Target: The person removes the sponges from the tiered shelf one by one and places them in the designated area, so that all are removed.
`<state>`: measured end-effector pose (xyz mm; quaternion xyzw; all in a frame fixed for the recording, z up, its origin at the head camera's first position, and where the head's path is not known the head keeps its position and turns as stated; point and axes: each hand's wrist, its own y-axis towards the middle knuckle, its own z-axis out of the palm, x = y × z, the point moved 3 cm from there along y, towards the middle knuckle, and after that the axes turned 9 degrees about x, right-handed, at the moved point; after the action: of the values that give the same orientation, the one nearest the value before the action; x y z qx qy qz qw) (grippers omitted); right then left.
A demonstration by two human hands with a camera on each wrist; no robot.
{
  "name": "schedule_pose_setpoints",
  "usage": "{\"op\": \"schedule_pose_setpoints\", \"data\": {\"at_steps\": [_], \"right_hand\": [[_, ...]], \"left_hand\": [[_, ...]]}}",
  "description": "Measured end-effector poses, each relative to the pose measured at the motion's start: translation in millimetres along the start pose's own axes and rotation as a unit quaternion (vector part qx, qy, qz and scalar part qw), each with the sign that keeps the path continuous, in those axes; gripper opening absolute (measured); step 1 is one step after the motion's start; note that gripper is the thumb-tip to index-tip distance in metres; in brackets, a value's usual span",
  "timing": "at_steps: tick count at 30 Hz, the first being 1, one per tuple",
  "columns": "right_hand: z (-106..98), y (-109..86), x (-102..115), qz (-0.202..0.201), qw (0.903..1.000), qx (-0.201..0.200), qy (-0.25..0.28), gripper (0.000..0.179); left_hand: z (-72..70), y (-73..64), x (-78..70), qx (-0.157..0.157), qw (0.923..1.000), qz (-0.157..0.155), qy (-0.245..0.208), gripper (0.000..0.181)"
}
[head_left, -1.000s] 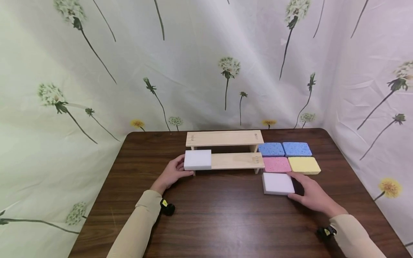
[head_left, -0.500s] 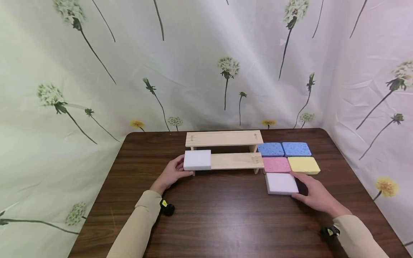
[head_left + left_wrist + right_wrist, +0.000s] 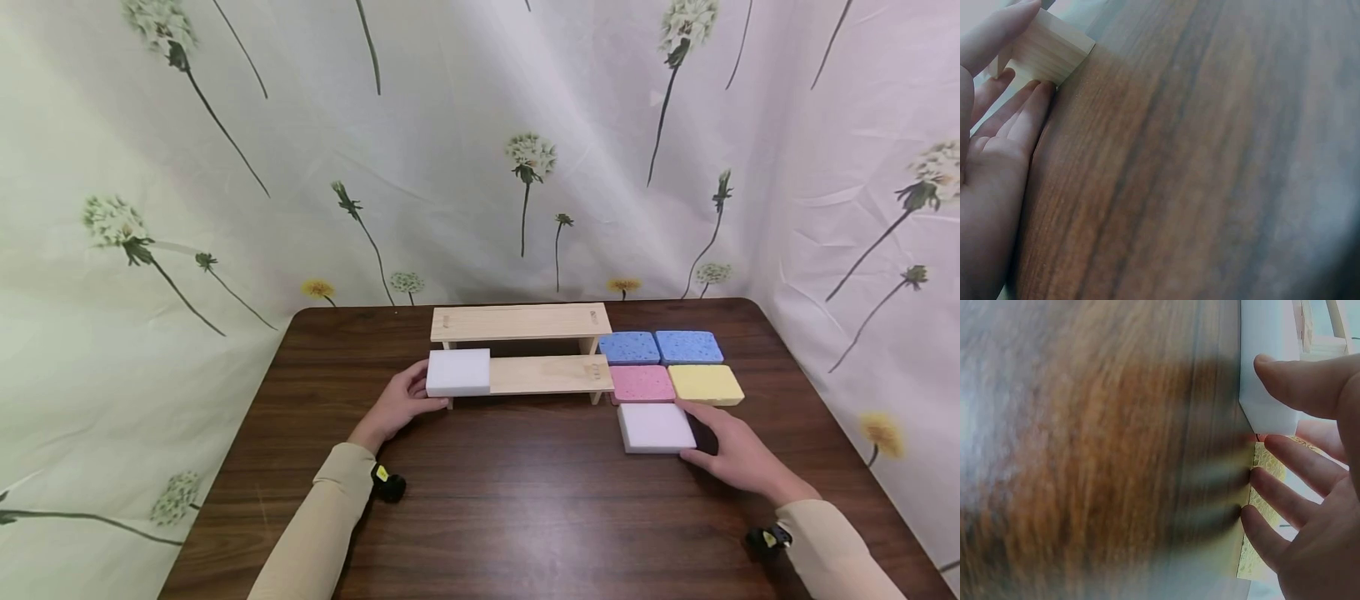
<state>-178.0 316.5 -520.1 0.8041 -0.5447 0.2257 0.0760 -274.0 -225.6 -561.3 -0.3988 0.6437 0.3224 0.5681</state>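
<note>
Two low wooden shelves stand one behind the other on the dark table. A white sponge lies on the left end of the front one. My left hand rests at that end, its thumb in front of the wooden leg and its fingers reaching beside it, fairly straight. At the right, my right hand holds a second white sponge by its right end. In the right wrist view the thumb presses its front side, the index finger is partly hidden behind it, and the other fingers are spread on the table.
Just behind the right-hand white sponge lie a pink sponge and a yellow sponge. Two blue sponges, one of them the right blue sponge, sit behind those. The rear wooden shelf stands near the flowered wall cloth.
My right hand has moved slightly to the right together with its white sponge, mostly in the first half second. The left hand and the shelves look unchanged.
</note>
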Motion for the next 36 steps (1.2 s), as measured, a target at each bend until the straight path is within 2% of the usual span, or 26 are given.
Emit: {"op": "schedule_pose_setpoints", "data": {"at_steps": [18,30,36], "right_hand": [[-1,0.3,-1,0.005,0.9999,0.012,0.01,0.076],[-14,-2.3,9,-0.02,0.9997,-0.015,0.001,0.077],[-19,-0.2,14,-0.003,0.9998,-0.008,0.018,0.08]], "left_hand": [[-1.6,0.2,-2.1,0.002,1.0,0.0,-0.003,0.084],[-1.5,0.2,-2.9,0.003,1.0,-0.002,-0.006,0.085],[-0.7,-0.2,-3.2,0.002,1.0,0.003,-0.005,0.083]]}}
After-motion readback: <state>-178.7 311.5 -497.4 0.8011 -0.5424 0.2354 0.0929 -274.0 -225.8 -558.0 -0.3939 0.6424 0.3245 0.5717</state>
